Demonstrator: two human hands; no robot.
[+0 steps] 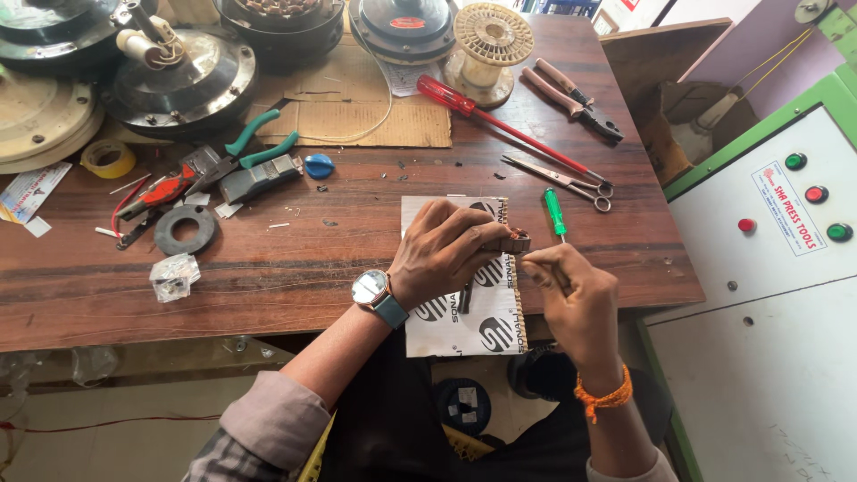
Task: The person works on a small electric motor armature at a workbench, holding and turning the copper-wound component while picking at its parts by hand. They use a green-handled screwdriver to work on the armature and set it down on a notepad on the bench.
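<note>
My left hand (439,252), with a wristwatch on its wrist, is closed around a small brown metal part (511,242) held just above a white printed card (464,312) on the wooden table (268,259). My right hand (571,290), with an orange thread bracelet, pinches at the right end of the same part with thumb and forefinger. What lies between those fingertips is too small to make out. A small green-handled screwdriver (555,212) lies just beyond my right hand.
Scissors (562,178), a red-handled screwdriver (500,120), pliers (571,98) and an empty wire spool (491,45) lie at the back right. Round metal motor housings (178,80), green-handled pliers (254,147), a tape roll (107,159) and a black ring (185,229) sit left. A white control cabinet (768,295) stands right.
</note>
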